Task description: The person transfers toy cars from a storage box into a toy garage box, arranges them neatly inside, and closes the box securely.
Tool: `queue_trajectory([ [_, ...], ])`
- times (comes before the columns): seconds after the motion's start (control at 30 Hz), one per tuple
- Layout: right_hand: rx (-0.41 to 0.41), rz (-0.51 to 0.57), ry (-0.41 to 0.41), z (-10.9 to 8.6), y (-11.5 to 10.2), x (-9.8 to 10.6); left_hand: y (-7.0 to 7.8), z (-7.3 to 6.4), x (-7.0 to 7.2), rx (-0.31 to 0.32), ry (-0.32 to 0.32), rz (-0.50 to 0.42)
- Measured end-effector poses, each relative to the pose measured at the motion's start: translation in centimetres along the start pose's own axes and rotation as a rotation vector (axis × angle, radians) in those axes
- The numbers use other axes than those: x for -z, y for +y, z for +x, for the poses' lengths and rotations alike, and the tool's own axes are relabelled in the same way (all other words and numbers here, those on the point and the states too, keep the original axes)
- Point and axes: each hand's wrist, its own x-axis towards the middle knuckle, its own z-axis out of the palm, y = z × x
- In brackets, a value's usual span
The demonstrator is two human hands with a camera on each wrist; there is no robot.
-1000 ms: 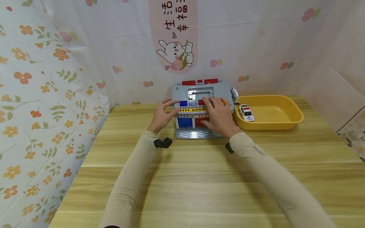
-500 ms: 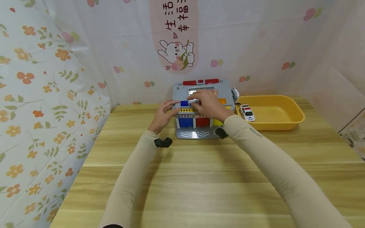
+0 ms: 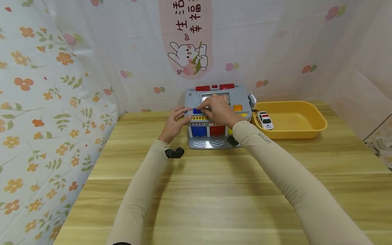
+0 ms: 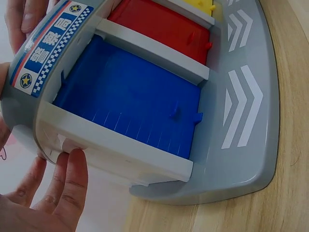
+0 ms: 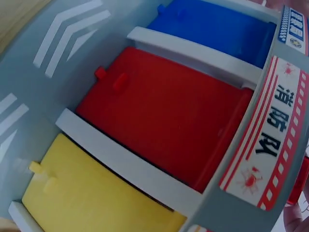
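A grey toy garage (image 3: 191, 98) stands against the back curtain. Its blue door (image 4: 130, 96), red door (image 5: 164, 116) and yellow door (image 5: 91, 193) are all closed. At the garage's left front corner, my left hand (image 3: 175, 124) holds the roof edge, several of its fingers against the side wall in the left wrist view. My right hand (image 3: 218, 108) reaches across the roof, its fingertips at the blue button (image 3: 196, 111). An orange button (image 3: 238, 108) shows right of that hand, which covers the middle of the roof. The right wrist view catches only some fingers at its edge.
Beside the garage on the right is a yellow basin (image 3: 306, 134). A white toy police car (image 3: 264, 120) leans inside its left end. Wooden table (image 3: 202, 190) stretches in front. A printed curtain (image 3: 254, 41) hangs behind and at the left.
My right hand has moved left along the roof, from near the red and orange buttons to the blue one. My left hand keeps its place at the left corner.
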Motion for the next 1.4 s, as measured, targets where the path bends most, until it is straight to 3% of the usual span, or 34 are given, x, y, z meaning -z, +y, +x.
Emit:
queue_trajectory([
  [0.5, 0.013, -0.115, -0.096, 0.9, -0.9, 0.6, 0.0, 0.1, 0.2, -0.003, -0.011, -0.003],
  [0.8, -0.031, -0.07, -0.158, 0.5, -1.2, 1.0, 0.1, -0.2, 0.1, -0.011, -0.019, 0.017],
  [1.1, -0.028, -0.028, -0.142, -0.2, -0.9, 0.4, 0.3, -0.4, 0.0, -0.005, -0.012, 0.026],
  [1.4, 0.012, -0.152, -0.154, -0.5, -0.7, 0.0, 0.2, -0.3, 0.1, 0.0, -0.025, 0.027],
])
